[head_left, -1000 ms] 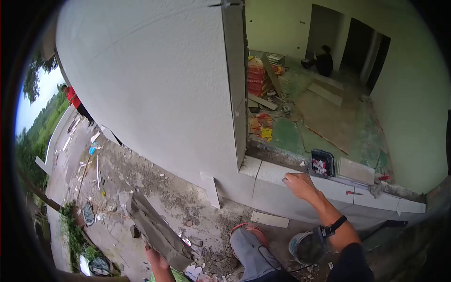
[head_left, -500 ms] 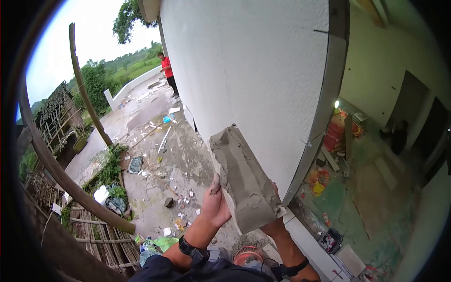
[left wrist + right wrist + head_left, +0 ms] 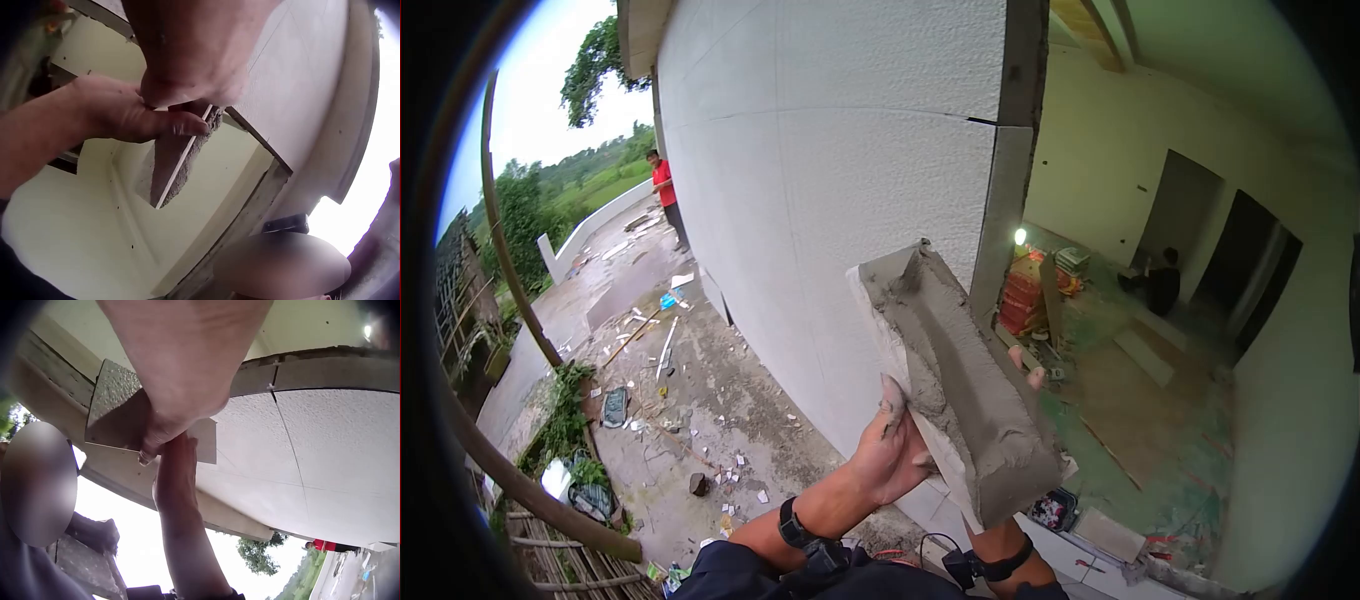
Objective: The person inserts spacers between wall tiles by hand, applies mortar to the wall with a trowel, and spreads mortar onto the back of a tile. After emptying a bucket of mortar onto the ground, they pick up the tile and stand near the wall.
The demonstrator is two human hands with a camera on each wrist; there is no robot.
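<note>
Both hands hold a long tile spread with thick grey mortar (image 3: 965, 370), tilted in front of the white wall's corner. My left hand (image 3: 890, 455) grips its left long edge, the thumb up along the side. From below, my right hand (image 3: 178, 394) supports the tile (image 3: 115, 415); in the head view its fingertips (image 3: 1036, 376) show past the right edge and the tile hides the rest. Seen nearly edge-on in the left wrist view, the tile (image 3: 181, 162) has the right thumb (image 3: 190, 124) along its edge.
The white textured wall (image 3: 830, 180) stands right behind the tile. To the right, an opening with a tiled sill (image 3: 1090, 575) holds a black tub (image 3: 1055, 508). Indoors, a seated person (image 3: 1165, 285) is near red bags (image 3: 1025, 300). A person in red (image 3: 663, 185) stands far left beyond scattered debris.
The right hand left the sill and joined the left hand on the tile, which came up from low left. Since half a second ago, the tile has shifted right and the view has turned right.
</note>
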